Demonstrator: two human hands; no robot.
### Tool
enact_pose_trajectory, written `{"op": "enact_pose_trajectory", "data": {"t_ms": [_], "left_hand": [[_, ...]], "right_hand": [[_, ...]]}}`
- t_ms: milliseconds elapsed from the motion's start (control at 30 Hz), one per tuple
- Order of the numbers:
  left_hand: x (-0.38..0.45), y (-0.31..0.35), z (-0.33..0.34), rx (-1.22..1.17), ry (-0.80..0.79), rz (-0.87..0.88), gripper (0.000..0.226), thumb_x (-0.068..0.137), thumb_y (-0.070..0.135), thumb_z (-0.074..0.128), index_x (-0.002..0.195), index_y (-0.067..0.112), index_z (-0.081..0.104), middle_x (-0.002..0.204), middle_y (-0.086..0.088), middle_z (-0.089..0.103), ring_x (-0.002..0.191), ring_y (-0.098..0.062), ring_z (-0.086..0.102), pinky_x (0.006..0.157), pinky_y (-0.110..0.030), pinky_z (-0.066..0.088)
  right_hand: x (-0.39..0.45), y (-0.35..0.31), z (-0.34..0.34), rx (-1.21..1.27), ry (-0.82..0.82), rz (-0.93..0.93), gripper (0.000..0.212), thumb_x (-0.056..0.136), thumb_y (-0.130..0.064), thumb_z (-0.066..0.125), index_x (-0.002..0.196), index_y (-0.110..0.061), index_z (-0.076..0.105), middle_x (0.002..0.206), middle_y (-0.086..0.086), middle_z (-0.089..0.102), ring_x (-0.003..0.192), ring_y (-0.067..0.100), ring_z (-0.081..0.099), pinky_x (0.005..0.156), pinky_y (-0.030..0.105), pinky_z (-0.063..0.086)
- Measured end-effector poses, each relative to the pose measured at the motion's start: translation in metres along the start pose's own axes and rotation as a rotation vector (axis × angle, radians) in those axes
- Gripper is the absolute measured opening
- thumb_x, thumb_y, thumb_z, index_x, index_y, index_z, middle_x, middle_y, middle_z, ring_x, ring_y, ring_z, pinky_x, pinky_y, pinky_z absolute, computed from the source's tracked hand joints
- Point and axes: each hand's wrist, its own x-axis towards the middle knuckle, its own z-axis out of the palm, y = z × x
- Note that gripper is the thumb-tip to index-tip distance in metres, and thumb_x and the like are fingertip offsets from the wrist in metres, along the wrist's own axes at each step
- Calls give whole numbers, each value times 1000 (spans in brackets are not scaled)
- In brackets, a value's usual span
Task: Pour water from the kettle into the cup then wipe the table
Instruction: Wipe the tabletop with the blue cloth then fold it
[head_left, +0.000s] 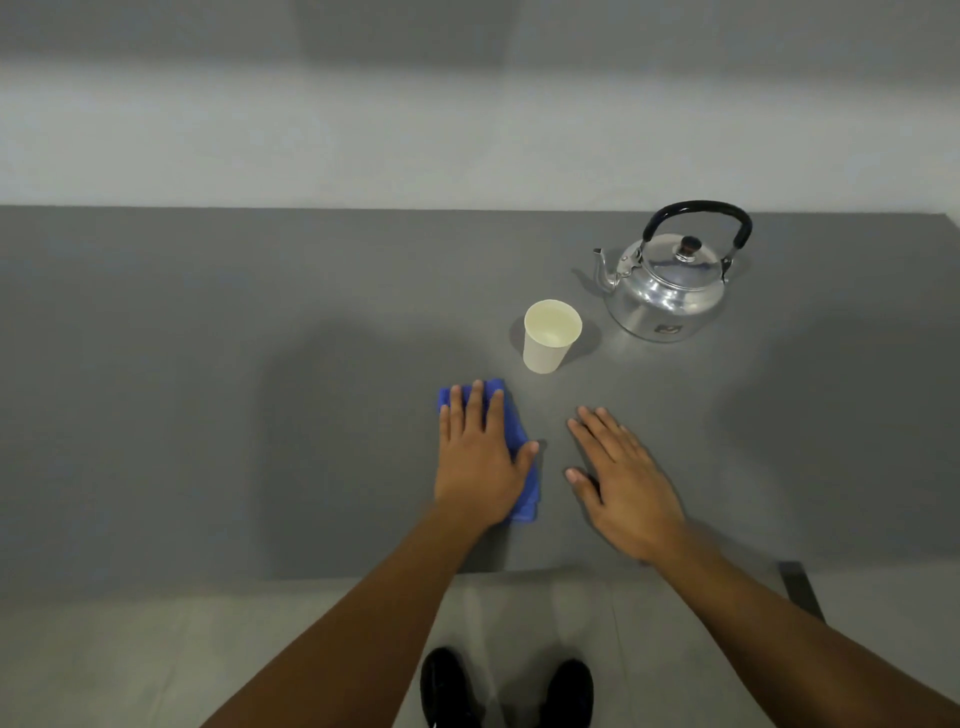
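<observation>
A shiny metal kettle (667, 293) with a black handle stands upright at the right rear of the grey table (208, 389), its spout pointing left. A pale paper cup (550, 336) stands upright just left and in front of it; whether it holds water I cannot tell. My left hand (478, 462) lies flat, palm down, pressing on a folded blue cloth (522, 441) that sticks out under its fingers and right side. My right hand (623, 478) rests flat on the table to the right of the cloth, fingers apart, holding nothing.
The table's near edge (311, 579) runs just behind my wrists, with light floor and my two dark shoes (506, 688) below. A dark strip (800, 590) lies at the table's front right. A pale wall lies beyond the far edge.
</observation>
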Motion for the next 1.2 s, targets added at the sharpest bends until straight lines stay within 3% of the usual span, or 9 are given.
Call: {"op": "enact_pose_trajectory", "data": {"t_ms": [100, 267, 333, 533, 600, 700, 833, 1033, 1200], "left_hand": [[-13, 0, 13, 107, -24, 154, 73, 103, 61, 19, 163, 21, 2, 172, -4, -6, 157, -26, -16, 127, -46, -8], [-48, -65, -9, 44, -117, 620, 56, 107, 48, 37, 158, 25, 34, 169, 5, 20, 159, -18, 7, 129, -40, 8], [-53, -106, -29, 25, -111, 688, 53, 106, 43, 45, 155, 22, 42, 166, 4, 30, 157, -20, 19, 128, -41, 14], [-9, -148, -67, -13, -65, 436, 58, 103, 48, 39, 148, 13, 52, 159, -5, 43, 152, -30, 33, 125, -48, 24], [14, -121, -58, -22, -17, 305, 66, 102, 56, 33, 149, 13, 50, 159, -6, 42, 153, -31, 31, 126, -47, 20], [36, -74, -32, 21, 36, 165, 58, 106, 45, 38, 158, 20, 34, 167, 1, 27, 158, -25, 13, 129, -40, 4], [22, -41, -12, 33, -30, 310, 59, 106, 51, 30, 160, 29, 27, 170, 6, 19, 159, -18, 1, 126, -33, -9], [-23, -105, -36, 4, -193, 748, 53, 103, 40, 54, 153, 26, 44, 166, 8, 31, 157, -20, 18, 128, -43, 13], [17, -155, -74, 26, -171, 531, 58, 102, 51, 43, 151, 19, 48, 162, 1, 38, 156, -25, 24, 125, -51, 23]], "right_hand": [[-1, 2, 3, -1, 22, 4, 65, 103, -53, 31, 161, -25, 19, 169, -8, 13, 156, 9, 1, 127, 37, 12], [0, 3, 4, 15, 27, -9, 65, 104, -52, 30, 161, -24, 19, 169, -8, 12, 156, 7, 0, 127, 36, 13], [-1, 4, 4, 25, 30, -15, 63, 105, -51, 30, 161, -24, 20, 169, -9, 13, 155, 6, 0, 127, 36, 13], [1, 5, 8, 41, 38, -61, 56, 107, -43, 28, 160, -25, 24, 168, -10, 18, 155, 3, 4, 126, 31, 11], [2, 7, 8, 27, 30, -85, 56, 107, -43, 28, 160, -25, 23, 168, -10, 16, 155, 4, 3, 126, 32, 13], [6, 8, 7, -16, 24, -121, 58, 107, -43, 27, 161, -23, 22, 169, -7, 16, 156, 7, 4, 126, 35, 16], [8, 9, 5, -33, 25, -147, 60, 105, -41, 31, 160, -20, 22, 169, -4, 18, 156, 10, 6, 126, 36, 16], [9, 10, 3, 6, 16, -160, 59, 105, -38, 34, 160, -19, 23, 169, -4, 17, 156, 10, 4, 127, 35, 13], [10, 9, 3, 8, 7, -145, 59, 106, -40, 30, 161, -21, 21, 169, -6, 15, 156, 8, 1, 127, 35, 12]]}}
